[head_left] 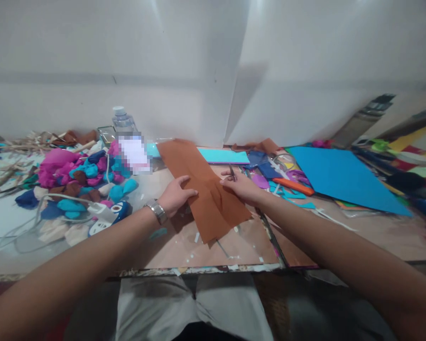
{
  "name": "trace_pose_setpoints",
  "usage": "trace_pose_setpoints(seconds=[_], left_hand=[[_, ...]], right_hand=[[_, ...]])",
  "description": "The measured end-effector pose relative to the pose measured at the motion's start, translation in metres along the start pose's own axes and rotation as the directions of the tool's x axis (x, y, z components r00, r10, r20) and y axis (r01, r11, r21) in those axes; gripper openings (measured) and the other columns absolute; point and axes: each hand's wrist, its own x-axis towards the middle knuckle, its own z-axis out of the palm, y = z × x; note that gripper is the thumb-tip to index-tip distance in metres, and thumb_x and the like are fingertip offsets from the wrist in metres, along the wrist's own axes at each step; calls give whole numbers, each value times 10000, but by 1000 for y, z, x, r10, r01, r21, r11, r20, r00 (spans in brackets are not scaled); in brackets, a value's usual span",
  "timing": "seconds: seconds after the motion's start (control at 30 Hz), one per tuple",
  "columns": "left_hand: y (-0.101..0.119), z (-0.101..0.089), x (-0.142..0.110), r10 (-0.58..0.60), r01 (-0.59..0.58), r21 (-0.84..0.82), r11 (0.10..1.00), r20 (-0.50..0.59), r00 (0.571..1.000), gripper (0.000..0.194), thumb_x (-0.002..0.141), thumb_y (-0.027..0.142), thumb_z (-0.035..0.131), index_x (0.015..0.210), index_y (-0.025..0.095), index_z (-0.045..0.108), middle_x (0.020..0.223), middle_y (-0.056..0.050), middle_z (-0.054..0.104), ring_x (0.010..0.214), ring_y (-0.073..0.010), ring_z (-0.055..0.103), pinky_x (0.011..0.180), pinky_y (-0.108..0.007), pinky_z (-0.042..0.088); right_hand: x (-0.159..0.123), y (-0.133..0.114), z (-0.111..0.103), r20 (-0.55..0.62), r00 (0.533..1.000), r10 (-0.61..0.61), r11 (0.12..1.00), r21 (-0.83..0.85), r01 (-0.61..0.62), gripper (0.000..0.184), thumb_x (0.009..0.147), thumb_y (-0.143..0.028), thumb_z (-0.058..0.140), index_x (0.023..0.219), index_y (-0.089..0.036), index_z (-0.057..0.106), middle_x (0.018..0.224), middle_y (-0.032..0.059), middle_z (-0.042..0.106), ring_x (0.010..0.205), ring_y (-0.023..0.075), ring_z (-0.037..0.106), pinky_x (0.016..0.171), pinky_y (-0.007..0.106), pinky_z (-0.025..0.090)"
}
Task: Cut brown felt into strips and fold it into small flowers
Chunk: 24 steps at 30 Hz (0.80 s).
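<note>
A long brown sheet (199, 184) of thin foam or paper lies across the middle of the table. My left hand (175, 195), with a metal watch on its wrist, grips the sheet's left edge, thumb on top. My right hand (239, 185) is closed around small scissors (232, 172), whose blades point at the sheet's right edge near its middle.
At the left is a heap of pink, blue and brown crumpled pieces (78, 175) with a white power strip (102, 215) and a water bottle (122, 119). A large blue sheet (341, 177), an orange tool (293, 186) and coloured scraps lie right. The wall stands close behind.
</note>
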Motion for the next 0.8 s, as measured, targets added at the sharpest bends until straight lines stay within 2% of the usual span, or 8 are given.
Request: trace_pose_setpoints(seconds=[0.13, 0.2, 0.4, 0.5, 0.57, 0.67, 0.73, 0.8], left_hand=[[-6, -6, -1, 30, -30, -6, 1000, -17, 999, 610, 681, 120, 829, 1264, 199, 670, 1464, -132, 621, 1267, -301, 628, 1059, -437, 542], [-11, -8, -4, 26, -26, -19, 999, 10, 1000, 532, 718, 179, 826, 1232, 213, 690, 1419, -115, 654, 1222, -286, 655, 1027, -429, 562], [-21, -11, -10, 32, -32, 7, 999, 15, 999, 619, 689, 257, 893, 1275, 259, 693, 1404, -94, 656, 1233, -314, 646, 1013, -450, 579], [-24, -13, -8, 42, -42, -2, 999, -13, 999, 644, 684, 242, 892, 1294, 280, 690, 1407, -82, 654, 1286, -327, 626, 1035, -443, 584], [-25, -12, -7, 71, -71, -2, 997, -30, 997, 641, 703, 234, 878, 1309, 291, 676, 1451, -71, 628, 1336, -324, 603, 1080, -441, 566], [-19, -10, -8, 131, -137, -93, 986, -65, 989, 842, 702, 186, 875, 1452, 353, 530, 1547, -40, 558, 1419, -300, 550, 1140, -431, 530], [-12, -8, -10, 62, -77, -230, 970, -71, 996, 1069, 699, 154, 868, 1579, 421, 323, 1464, -46, 635, 1333, -317, 631, 1064, -471, 584], [-4, -7, -12, -2, -12, -292, 956, -46, 999, 1036, 716, 170, 854, 1583, 406, 339, 1407, -54, 678, 1271, -342, 675, 1012, -486, 611]], right_hand=[[-7, 2, -6, -27, 1000, -5, 992, 128, 9, 369, 925, -582, 653, 1070, -246, 602, 641, -65, 452, 435, 84, 314, 406, 211, 239], [-14, 2, -9, -26, 999, -32, 976, 216, 37, 450, 964, -666, 513, 1122, -255, 607, 740, -35, 490, 460, 89, 302, 405, 223, 249], [-35, 3, -9, 5, 997, -71, 931, 359, 64, 395, 964, -561, 578, 1191, -245, 648, 839, -11, 480, 573, 108, 363, 472, 236, 345], [-45, 5, -8, 119, 993, -6, 897, 439, -47, 369, 970, -543, 609, 1206, -261, 636, 761, -30, 483, 520, 98, 324, 456, 233, 317], [-52, 6, -7, 232, 972, 21, 886, 446, -126, 367, 972, -575, 606, 1178, -271, 602, 713, -34, 520, 510, 107, 390, 461, 227, 333], [-66, 7, -8, 471, 882, 18, 893, 388, -226, 479, 940, -663, 629, 1176, -251, 560, 755, 1, 656, 494, 110, 460, 433, 214, 335], [-75, 7, -10, 634, 771, 60, 857, 363, -366, 498, 943, -652, 642, 1190, -231, 546, 818, 39, 711, 570, 121, 548, 462, 194, 384], [-83, 7, -12, 757, 651, 55, 796, 360, -486, 468, 986, -642, 581, 1161, -210, 551, 839, 62, 730, 555, 107, 548, 428, 165, 358]])
